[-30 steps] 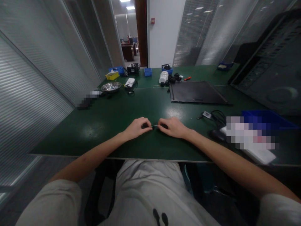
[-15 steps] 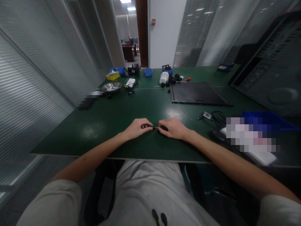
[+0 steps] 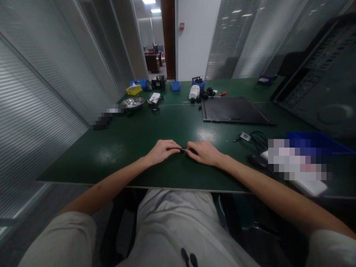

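Observation:
Close to the front edge of the green table [image 3: 133,148], my left hand [image 3: 164,152] pinches a small black piece [image 3: 181,150] between thumb and fingers. My right hand [image 3: 205,152] faces it, thumb and fingertips closed on a thin, light-coloured end at the right side of the black piece. The two hands are only a little apart, with the piece spanning the gap. What kind of thing it is, and whether it is one part or two, is too small to tell. Both forearms rest near the table's edge.
A flat black panel [image 3: 233,110] lies beyond my right hand. Right of it are a labelled cable [image 3: 246,137], a black mouse [image 3: 257,161], a pixelated white box [image 3: 311,185] and a blue tray [image 3: 319,142]. Farther back stand a metal bowl [image 3: 132,104] and a yellow bin [image 3: 134,89].
The fingers of my left hand have closed slightly round the black piece. My right hand has shifted very slightly; the things on the table stay where they were.

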A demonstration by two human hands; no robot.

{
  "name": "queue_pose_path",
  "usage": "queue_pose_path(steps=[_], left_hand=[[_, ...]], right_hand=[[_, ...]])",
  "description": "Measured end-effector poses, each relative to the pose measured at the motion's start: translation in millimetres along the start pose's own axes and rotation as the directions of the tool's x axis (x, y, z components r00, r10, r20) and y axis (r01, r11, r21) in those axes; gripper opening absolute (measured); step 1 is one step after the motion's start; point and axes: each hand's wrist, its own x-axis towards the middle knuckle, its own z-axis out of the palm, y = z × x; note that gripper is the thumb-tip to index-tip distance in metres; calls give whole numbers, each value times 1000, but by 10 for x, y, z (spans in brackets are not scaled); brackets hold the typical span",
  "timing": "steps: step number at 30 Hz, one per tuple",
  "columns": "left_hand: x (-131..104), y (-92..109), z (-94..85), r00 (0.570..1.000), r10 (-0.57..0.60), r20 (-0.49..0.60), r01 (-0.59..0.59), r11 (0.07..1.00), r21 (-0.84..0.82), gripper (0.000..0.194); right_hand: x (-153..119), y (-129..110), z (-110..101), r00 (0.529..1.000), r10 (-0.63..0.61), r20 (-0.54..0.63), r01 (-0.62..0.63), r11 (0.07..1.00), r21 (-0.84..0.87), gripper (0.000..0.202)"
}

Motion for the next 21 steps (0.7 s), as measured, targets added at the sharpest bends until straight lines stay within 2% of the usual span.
queue_pose_path(steps=[6, 15, 21], left_hand=[[-1, 15, 37, 998, 64, 29, -66, 996, 56, 25], [6, 27, 76, 999, 27, 21, -26, 999, -20, 23], [14, 57, 60, 1000, 3, 11, -3, 998, -57, 23]], right_hand=[[15, -62, 21, 997, -71, 11, 72, 995, -71, 27], [40, -95, 110, 999, -49, -12, 48, 994, -100, 27], [39, -91, 87, 997, -75, -15, 74, 994, -78, 26]])
